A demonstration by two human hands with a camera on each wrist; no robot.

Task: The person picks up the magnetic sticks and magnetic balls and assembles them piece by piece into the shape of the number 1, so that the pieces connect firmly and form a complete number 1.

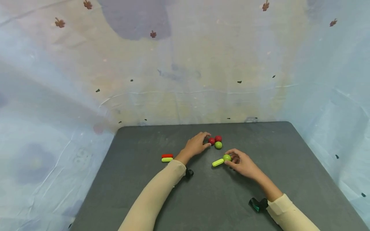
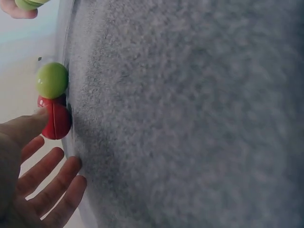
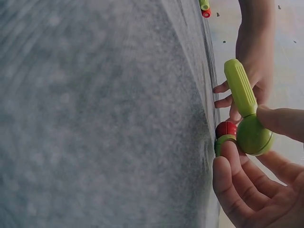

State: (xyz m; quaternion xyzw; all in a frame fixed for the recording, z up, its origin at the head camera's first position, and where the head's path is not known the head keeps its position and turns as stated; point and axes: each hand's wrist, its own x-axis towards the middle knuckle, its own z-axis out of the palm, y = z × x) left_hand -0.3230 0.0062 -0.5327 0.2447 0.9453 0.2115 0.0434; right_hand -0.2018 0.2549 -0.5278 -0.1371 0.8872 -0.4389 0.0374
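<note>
My right hand (image 1: 241, 162) pinches a yellow-green maraca by its round head (image 3: 255, 135), thumb on one side and fingers on the other. Its ridged handle (image 1: 218, 162) points left and stands clear of the fingers. Farther back, my left hand (image 1: 196, 144) reaches over the table with fingers spread beside two red balls (image 1: 218, 138) and a green ball (image 1: 218, 145) that sit close together. In the left wrist view the thumb (image 2: 29, 124) overlaps the nearer red ball (image 2: 56, 122); the other fingers are loosely extended and hold nothing.
Left of the left forearm, a red handle (image 1: 167, 156) and a yellow-green handle (image 1: 167, 159) lie side by side on the dark grey table (image 1: 130, 179). A patterned sheet (image 1: 179, 64) hangs behind the table's back edge and along both sides.
</note>
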